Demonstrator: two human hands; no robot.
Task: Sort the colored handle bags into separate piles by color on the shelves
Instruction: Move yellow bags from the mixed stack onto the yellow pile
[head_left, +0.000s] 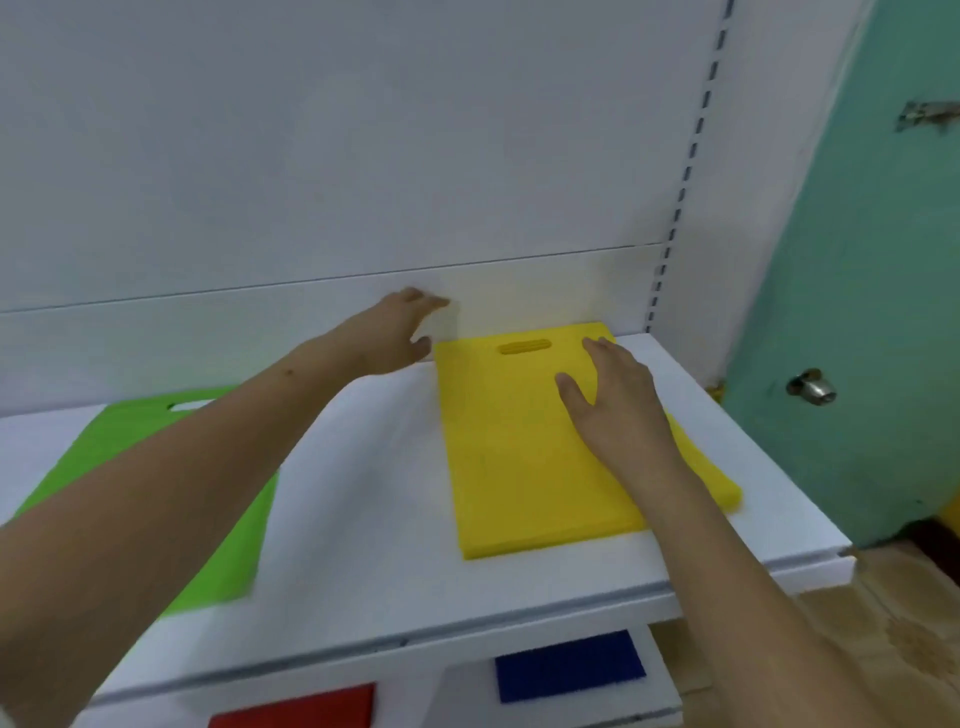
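Flat yellow fabric handle bags (524, 441) were pressed by the open right hand (613, 395) — left hand (395, 332) was held open, empty.

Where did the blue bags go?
The blue bags sit on the lower shelf, at the bottom of the head view, below the yellow pile and right of the red bags.

Bright, even, soft light; overall pic low-res and a bit smeared.
Yellow tint cast on white back panel (519, 291) just above yellow bags (524, 441). Faint soft shadow under left hand (389, 332). No hard glare. Motion blur on green bags (130, 457) edge and door latch (927, 115). Wide-angle bend w/ shelf (363, 545) edges and upright curving near frame edges.
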